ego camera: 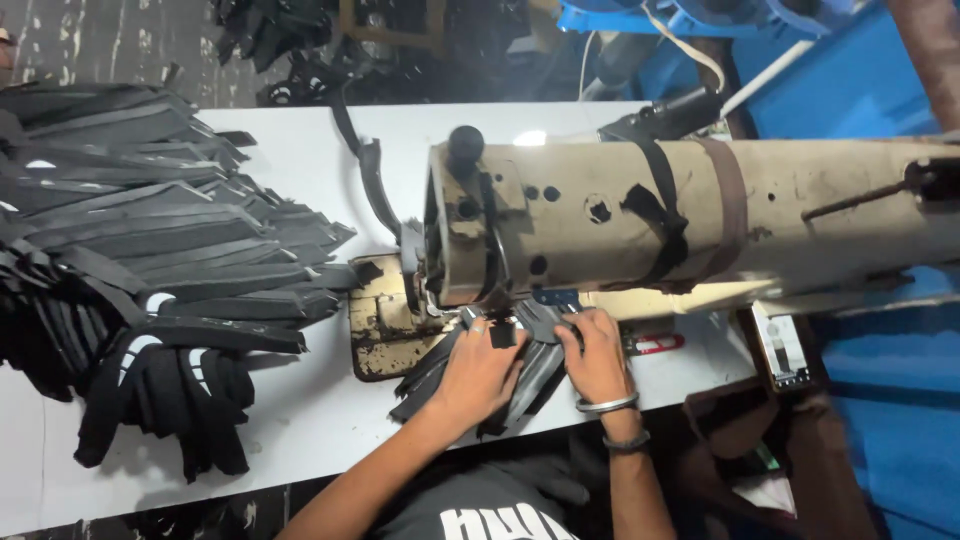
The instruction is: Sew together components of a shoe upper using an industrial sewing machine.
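One head-worn view looks steeply down, close over the sewing machine [680,215].
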